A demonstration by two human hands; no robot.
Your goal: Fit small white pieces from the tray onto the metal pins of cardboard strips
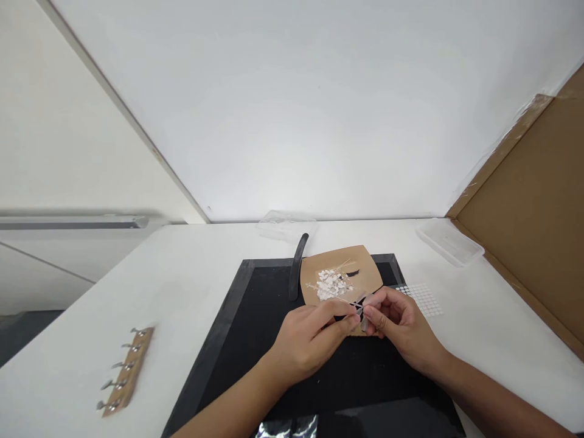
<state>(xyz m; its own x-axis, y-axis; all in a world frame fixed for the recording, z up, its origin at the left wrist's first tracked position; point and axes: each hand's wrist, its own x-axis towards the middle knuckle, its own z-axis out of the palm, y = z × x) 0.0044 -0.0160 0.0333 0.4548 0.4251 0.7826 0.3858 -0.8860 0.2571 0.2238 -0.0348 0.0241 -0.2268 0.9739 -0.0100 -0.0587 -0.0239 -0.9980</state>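
Both hands meet above the lower edge of a tan, curved-sided card [365, 261]. My left hand [310, 337] pinches one side of a small, thin, pale piece [358, 305] between thumb and fingertips. My right hand [401, 325] grips its other side, fingers curled inward. What the piece is exactly is too small to make out, and the fingertips cover part of it. Just beyond them, a heap of small white bits [331, 283] lies on the card beside a short dark sliver [353, 273]. A sheet of white round tabs [425, 299] rests right of my right hand.
A black mat [264, 322] lies underneath, with a curved black nail file [297, 267] left of the card. Clear plastic trays [449, 241] and packaging [285, 225] stand farther back. A wooden strip with metal stands [128, 371] sits left. Cardboard [538, 213] borders the right.
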